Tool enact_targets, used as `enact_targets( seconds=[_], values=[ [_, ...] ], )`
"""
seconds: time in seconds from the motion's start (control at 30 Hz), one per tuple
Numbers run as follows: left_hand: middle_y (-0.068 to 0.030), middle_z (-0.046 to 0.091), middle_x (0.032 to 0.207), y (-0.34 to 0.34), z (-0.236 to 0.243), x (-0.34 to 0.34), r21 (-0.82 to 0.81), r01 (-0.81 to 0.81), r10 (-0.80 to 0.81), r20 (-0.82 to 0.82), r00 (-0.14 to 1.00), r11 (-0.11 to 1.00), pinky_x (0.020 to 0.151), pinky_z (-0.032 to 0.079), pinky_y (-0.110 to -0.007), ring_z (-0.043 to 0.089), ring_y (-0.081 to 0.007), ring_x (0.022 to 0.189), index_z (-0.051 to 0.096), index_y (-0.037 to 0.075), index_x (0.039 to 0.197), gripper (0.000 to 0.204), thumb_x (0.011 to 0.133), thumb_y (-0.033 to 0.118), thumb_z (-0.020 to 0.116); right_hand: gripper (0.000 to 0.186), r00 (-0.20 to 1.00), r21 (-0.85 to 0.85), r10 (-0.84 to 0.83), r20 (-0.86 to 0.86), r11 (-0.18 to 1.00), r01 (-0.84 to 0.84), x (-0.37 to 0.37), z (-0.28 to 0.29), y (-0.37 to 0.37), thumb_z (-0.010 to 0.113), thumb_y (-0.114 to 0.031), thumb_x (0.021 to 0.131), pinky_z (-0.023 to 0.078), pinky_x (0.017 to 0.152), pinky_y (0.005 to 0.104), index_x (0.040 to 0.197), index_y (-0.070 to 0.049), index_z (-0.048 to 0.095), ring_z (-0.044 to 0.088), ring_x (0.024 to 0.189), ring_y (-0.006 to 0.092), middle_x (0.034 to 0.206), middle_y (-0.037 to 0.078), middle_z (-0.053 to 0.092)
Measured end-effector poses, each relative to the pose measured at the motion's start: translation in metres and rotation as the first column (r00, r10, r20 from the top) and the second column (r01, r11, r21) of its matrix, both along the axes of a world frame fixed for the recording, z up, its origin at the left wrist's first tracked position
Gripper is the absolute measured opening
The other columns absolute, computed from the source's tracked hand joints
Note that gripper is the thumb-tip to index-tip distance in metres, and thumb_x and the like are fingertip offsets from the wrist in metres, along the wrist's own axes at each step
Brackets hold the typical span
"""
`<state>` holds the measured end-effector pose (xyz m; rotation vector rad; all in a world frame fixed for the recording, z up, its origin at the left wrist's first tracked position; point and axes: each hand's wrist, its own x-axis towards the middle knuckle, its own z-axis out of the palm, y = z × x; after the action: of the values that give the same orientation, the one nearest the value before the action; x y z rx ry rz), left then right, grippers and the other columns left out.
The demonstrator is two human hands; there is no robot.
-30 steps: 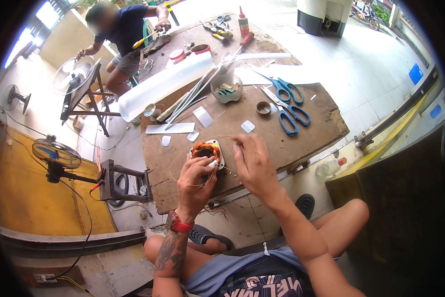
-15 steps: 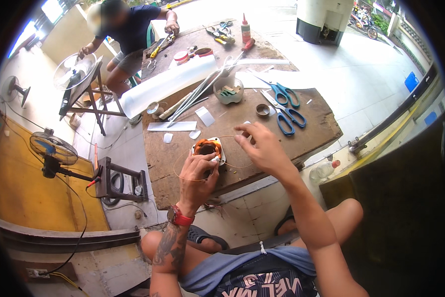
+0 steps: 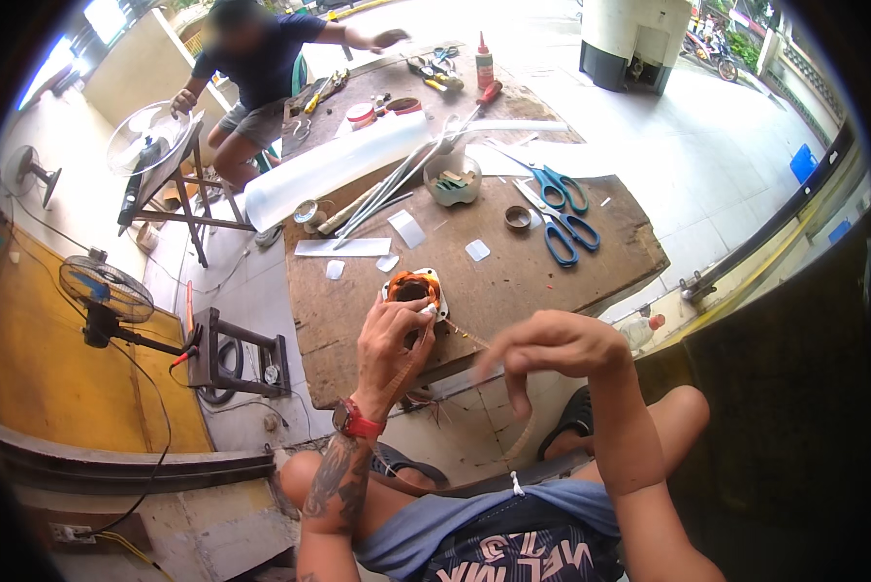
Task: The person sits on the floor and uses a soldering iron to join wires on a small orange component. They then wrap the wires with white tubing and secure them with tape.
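A fan motor stator (image 3: 426, 281) with orange copper windings and a pale plate under it stands near the front edge of the wooden table (image 3: 610, 228). My left hand (image 3: 389, 339) is closed on its near side, thumb and fingers at a small white piece on the rim. The inner bore stays partly visible. From the stator a thin tan cord (image 3: 467, 335) runs toward my right hand (image 3: 562, 347), and a blurred curve of it hangs below. The right hand is raised over the front edge, wrist bent and fingers smeared by motion, so its grip on the cord is unclear.
Two pairs of blue-handled scissors (image 3: 571, 239), a tape roll (image 3: 517, 218), a plastic bowl (image 3: 453, 182), grey sleeving (image 3: 382, 194) and a clear plastic roll (image 3: 343, 165) lie beyond. Across the table a co-worker (image 3: 261, 63) sits by a fan. Another fan (image 3: 106, 286) stands left.
My right hand has swung toward me and down from beside the stator. The wide cord loop around my left hand is gone. The co-worker's arm has stretched out to the right, off the tools.
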<state>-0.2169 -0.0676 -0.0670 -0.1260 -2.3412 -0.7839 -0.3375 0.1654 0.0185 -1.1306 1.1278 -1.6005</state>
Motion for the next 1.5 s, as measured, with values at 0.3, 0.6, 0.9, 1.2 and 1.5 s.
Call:
enact_targets(
  seconds=[0.3,0.6,0.9,1.2,1.5],
  values=[
    [-0.0076,0.076,0.108,0.000,-0.001,-0.001,0.015,0.015,-0.015,-0.011,1.000,1.000,0.111,0.048,-0.059,0.070,-0.0324,0.103,0.068,0.007,0.099,0.018,0.086,0.002,0.078,0.016,0.465,-0.166,-0.588,-0.662,0.720,0.674,0.010,-0.069,-0.079,0.069,-0.017,0.101,0.055,0.086,0.0441,0.110,-0.005,0.073,0.069,0.092,0.0340,0.095,0.017,0.064],
    [-0.0058,0.078,0.110,-0.001,-0.002,-0.001,0.034,0.018,-0.018,0.001,1.000,0.999,0.111,0.048,-0.059,0.071,-0.0317,0.102,0.069,0.009,0.097,0.015,0.087,0.006,0.080,0.021,0.694,0.036,-0.651,-0.306,0.721,0.692,0.016,-0.061,-0.046,0.059,-0.020,0.108,0.054,0.081,0.0369,0.116,-0.003,0.069,0.065,0.085,0.0205,0.102,0.010,0.072],
    [-0.0103,0.078,0.116,-0.005,-0.001,0.001,-0.037,0.028,-0.028,-0.004,1.000,0.999,0.108,0.049,-0.055,0.073,-0.0329,0.105,0.069,0.007,0.101,0.018,0.088,0.005,0.080,0.036,0.959,0.147,-0.281,0.031,0.951,0.274,0.021,-0.053,-0.022,0.065,-0.021,0.107,0.044,0.057,0.0213,0.141,-0.009,0.068,0.051,0.065,0.0025,0.101,0.000,0.075],
    [-0.0117,0.078,0.112,-0.002,0.001,0.000,-0.014,0.018,-0.018,-0.024,1.000,1.000,0.106,0.051,-0.051,0.072,-0.0339,0.104,0.067,0.006,0.097,0.018,0.086,0.003,0.079,0.015,0.377,-0.255,-0.590,-0.714,0.720,0.645,0.052,-0.022,-0.026,0.078,-0.010,0.093,0.055,0.067,0.0370,0.107,-0.008,0.075,0.072,0.078,0.0277,0.097,0.012,0.076],
    [-0.0054,0.078,0.110,-0.003,-0.001,0.000,0.062,0.012,-0.014,0.038,0.999,0.998,0.111,0.048,-0.060,0.071,-0.0301,0.102,0.068,0.007,0.099,0.016,0.087,0.006,0.078,0.024,0.983,-0.519,-0.176,-0.042,0.845,0.129,0.139,0.026,0.306,0.068,-0.004,0.095,0.046,0.048,0.0293,0.073,-0.004,0.061,0.052,0.048,0.0190,0.061,0.006,0.055]
  ],
)
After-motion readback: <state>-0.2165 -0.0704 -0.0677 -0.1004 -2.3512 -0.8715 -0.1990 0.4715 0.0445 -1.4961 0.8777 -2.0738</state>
